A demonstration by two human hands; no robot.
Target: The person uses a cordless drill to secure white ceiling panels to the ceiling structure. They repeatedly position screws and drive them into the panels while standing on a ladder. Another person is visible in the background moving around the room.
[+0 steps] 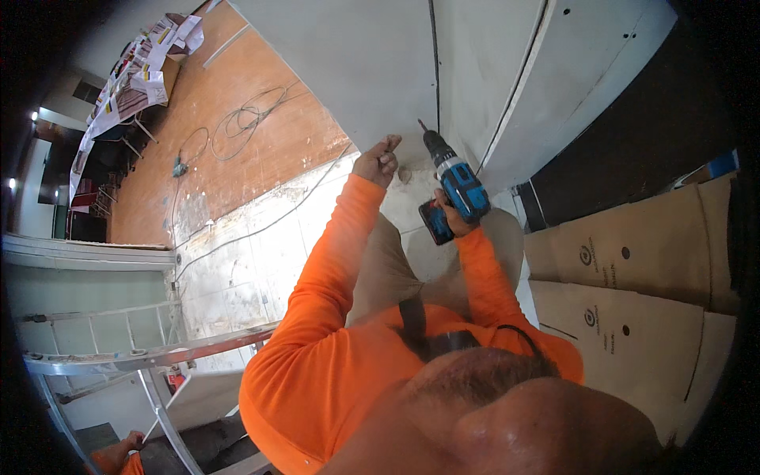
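Our right hand (pixel 450 212) gripped one blue drill (pixel 461 184) near a white panel (pixel 380 71); our left hand (pixel 378 162) was half curled, contents unclear. We counted two cardboard pieces (pixel 673 249), one ladder (pixel 103 363), worn orange flooring (pixel 269 146) beyond.

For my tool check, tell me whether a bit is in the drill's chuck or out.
In: a slim bit juts from the black chuck of the blue drill, which the right hand grips.

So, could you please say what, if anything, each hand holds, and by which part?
The right hand holds a blue and black cordless drill by its handle; whether the left hand holds anything small cannot be told.
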